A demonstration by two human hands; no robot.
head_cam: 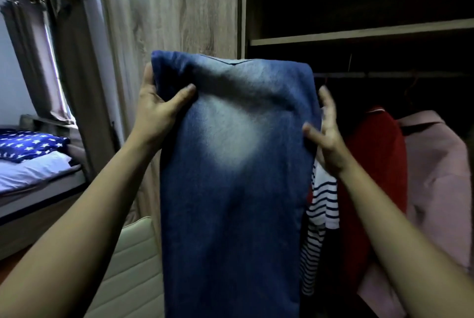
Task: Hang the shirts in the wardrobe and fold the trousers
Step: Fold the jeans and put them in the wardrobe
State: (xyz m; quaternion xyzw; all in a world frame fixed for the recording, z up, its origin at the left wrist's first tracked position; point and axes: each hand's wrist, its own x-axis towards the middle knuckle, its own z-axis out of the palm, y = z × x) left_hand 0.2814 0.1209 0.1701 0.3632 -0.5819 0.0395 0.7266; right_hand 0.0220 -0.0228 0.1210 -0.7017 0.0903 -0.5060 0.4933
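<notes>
I hold up a pair of blue jeans [230, 176] with a faded pale patch, doubled over at the top and hanging down past the bottom of the view. My left hand [159, 110] grips the upper left edge, thumb on the front. My right hand [327, 133] pinches the right edge, fingers partly spread. Behind the jeans, in the open wardrobe [359, 33], a striped shirt [320, 210], a red shirt [374, 189] and a pink shirt [436, 189] hang from the rail [384, 74].
A wood-grain wardrobe door [174, 10] stands behind the jeans on the left. A cream padded chair [136, 266] is low in front of it. A bed [33, 171] with a star-patterned pillow and a curtained window [51, 48] lie at the far left.
</notes>
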